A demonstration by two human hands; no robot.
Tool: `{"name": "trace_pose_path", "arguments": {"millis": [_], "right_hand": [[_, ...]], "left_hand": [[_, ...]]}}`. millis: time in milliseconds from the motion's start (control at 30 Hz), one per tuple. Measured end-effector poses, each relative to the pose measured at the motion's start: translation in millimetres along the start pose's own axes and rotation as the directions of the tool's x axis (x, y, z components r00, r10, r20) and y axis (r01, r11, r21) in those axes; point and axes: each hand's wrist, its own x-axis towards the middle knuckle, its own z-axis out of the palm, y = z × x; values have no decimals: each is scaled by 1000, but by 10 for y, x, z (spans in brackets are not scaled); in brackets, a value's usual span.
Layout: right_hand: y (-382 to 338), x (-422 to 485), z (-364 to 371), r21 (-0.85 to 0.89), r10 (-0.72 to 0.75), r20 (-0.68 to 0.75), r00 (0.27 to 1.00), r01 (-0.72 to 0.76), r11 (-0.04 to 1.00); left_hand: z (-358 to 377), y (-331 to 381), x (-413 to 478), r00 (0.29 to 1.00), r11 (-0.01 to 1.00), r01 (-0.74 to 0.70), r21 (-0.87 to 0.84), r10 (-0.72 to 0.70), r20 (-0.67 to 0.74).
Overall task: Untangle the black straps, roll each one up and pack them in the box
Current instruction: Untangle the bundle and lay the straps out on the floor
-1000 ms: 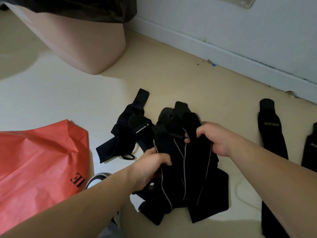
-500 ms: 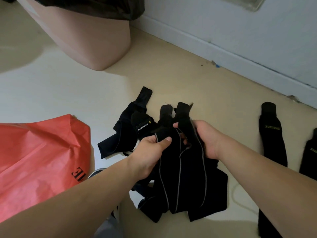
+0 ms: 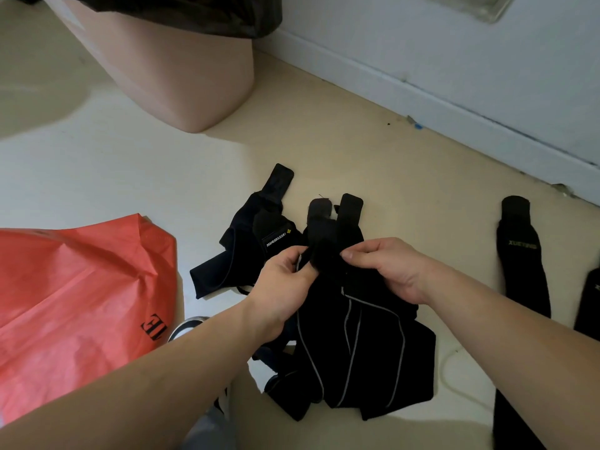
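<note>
A tangled bunch of black straps (image 3: 354, 345) with grey edging hangs over the floor at the centre. My left hand (image 3: 285, 280) pinches its top end from the left. My right hand (image 3: 386, 267) pinches the same end from the right, fingertips close together. More tangled black straps (image 3: 240, 254), one with a white label, lie on the floor just beyond my left hand. Two separate black straps lie flat at the right: one long strap (image 3: 522, 254) and another strap (image 3: 589, 300) at the frame edge. No box is in view.
A red plastic bag (image 3: 74, 297) lies at the left. A pink bin (image 3: 181, 66) with a black liner stands at the back. A white wall with skirting (image 3: 422, 89) runs along the right. A thin white cord (image 3: 454, 381) lies on the floor.
My hands have moved closer together on the top end of the bunch, shifting from a wider grip to a fingertip pinch. The view has drifted slightly.
</note>
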Motion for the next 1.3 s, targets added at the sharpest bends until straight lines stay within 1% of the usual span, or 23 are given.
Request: {"name": "trace_pose_path", "arguments": {"millis": [133,200,300,400,500,600,667,733,833,900,1000,1100,1167,1233,1300], "right_hand": [[10,6,-35,-42,15,58,998,-13,999],[-13,-12,-69,-20,26,66,997,-25,999],[-43,-21,-126,28,48,32,998,-49,998],[-46,-21,-110,91,18,7,1000,-18,996],[-28,-18,-78,160,-20,65,998,9,987],[-66,-37,-44,181,-54,144,988,28,983],[-85,-45,-31,162,-64,164,984,37,986],[-83,-30,-34,149,-55,155,986,32,988],[-58,8,-27,114,-51,101,994,39,993],[-59,-10,-12,80,-68,109,992,60,995],[-42,-44,-14,-30,-95,159,983,101,994],[3,-4,-40,-160,-90,131,987,111,981],[25,25,-48,-204,-62,90,994,79,976],[35,56,-65,-273,-37,50,998,49,961],[35,53,-79,-302,-20,64,998,39,952]], "left_hand": [[-25,-42,44,998,1000,7,21,-6,-61],[-55,-73,65,998,999,0,44,3,-70],[-97,-106,63,999,1000,-18,12,18,-47],[-89,-100,42,1000,999,10,-31,-10,0],[-53,-70,32,999,997,37,-75,-35,24],[-43,-60,40,1000,999,26,-46,-26,-1],[-52,-70,50,1000,1000,17,-15,-18,-22],[-61,-76,59,999,1000,10,2,-10,-32],[-76,-70,67,1000,997,14,-72,-15,-8],[-70,-66,68,1000,993,11,-120,-10,8],[-60,-71,66,1000,992,5,-122,-7,-13],[-70,-71,75,998,997,1,-83,-6,-56],[-82,-87,88,998,999,-3,-42,0,-59],[-93,-111,102,999,999,-9,-37,7,-49],[-98,-132,109,999,999,-10,-39,8,-45]]}}
